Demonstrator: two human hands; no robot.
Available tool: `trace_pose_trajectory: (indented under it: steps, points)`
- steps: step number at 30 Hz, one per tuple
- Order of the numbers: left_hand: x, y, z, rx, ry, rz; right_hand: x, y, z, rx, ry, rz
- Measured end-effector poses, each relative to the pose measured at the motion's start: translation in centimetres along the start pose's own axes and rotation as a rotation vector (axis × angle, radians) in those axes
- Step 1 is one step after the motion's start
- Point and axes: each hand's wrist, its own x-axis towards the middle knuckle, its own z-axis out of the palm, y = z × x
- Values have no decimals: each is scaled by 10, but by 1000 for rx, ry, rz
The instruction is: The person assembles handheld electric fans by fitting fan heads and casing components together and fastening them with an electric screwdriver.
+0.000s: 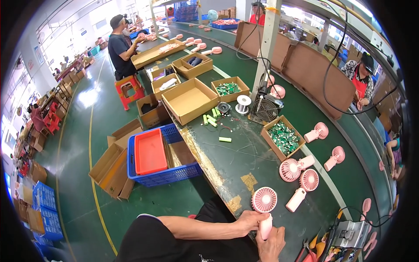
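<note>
A pink handheld fan (264, 200) is held at the table's near edge, its round grille pointing away from me. My left hand (249, 221) grips it at the neck, just under the grille. Around the lower part of the handle, my right hand (271, 243) is closed. Just beyond lie more pink fans: one with its handle toward me (309, 180) and another on its side (290, 170). A carton of small green circuit boards (283, 137) stands behind them.
Green battery cells (211, 120), a solder spool (243, 105) and a black cooling fan (265, 109) are on the bench. Pliers (303, 249) lie at lower right. A blue crate (174, 170) stands left of the table. Co-workers sit at far left (120, 48) and right (361, 78).
</note>
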Motion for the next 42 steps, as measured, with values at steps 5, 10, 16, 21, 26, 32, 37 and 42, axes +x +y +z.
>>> trace_pose_trajectory:
  steps: [5, 10, 16, 21, 26, 32, 37, 42]
  points:
    - [1, 1, 1, -8, 8, -10, 0, 0, 0, 6, 12, 1]
    - [4, -1, 0, -12, 12, -19, 2, -5, -6, 18, -25, 50]
    - [3, 1, -2, -24, 23, -6, 3, -11, -5, -19, -13, 60]
    - [1, 1, -2, 34, -30, 108, 1, -6, 2, 109, 15, 55]
    - [-16, 20, 0, 109, -165, 229, -2, 13, -2, 860, -238, 392]
    - [-17, 22, 2, 128, -259, 266, 0, 15, -10, 1338, -391, 626]
    - [-22, 27, 4, 130, -255, 240, 0, 13, -11, 1268, -349, 598]
    - [-14, 15, 2, 231, -309, 317, 5, 3, -12, 1192, -333, 646]
